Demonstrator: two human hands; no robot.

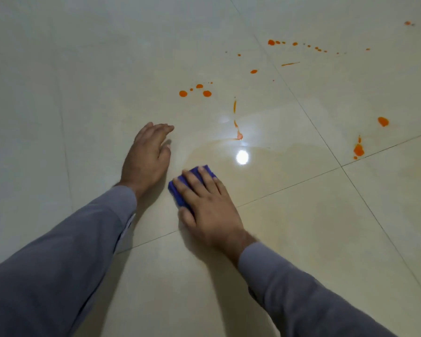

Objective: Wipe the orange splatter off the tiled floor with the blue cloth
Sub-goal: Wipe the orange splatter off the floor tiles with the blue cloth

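The blue cloth (192,184) is being pressed flat by the right hand (209,205), fingers straight; the left hand (147,154) is being rested, fingers extended, on the tiled floor (301,239), orange splatter (207,93) beyond.

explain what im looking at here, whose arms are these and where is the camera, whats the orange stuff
There is no machine here. One camera is worn on a person's head and looks forward and down, so the two arms in grey sleeves are the wearer's own.

The surface is a pale tiled floor with thin dark grout lines. The bright white spot is a light reflected in it.

The right hand lies flat on a folded blue cloth and presses it against the floor. The left hand holds nothing; it rests open on the tile beside the cloth, seemingly as support.

The orange splatter is drops and streaks of some spilled liquid, scattered ahead of the hands and off to the right. The floor just beyond the cloth shows a faint wet sheen, while many drops farther off are not yet wiped.
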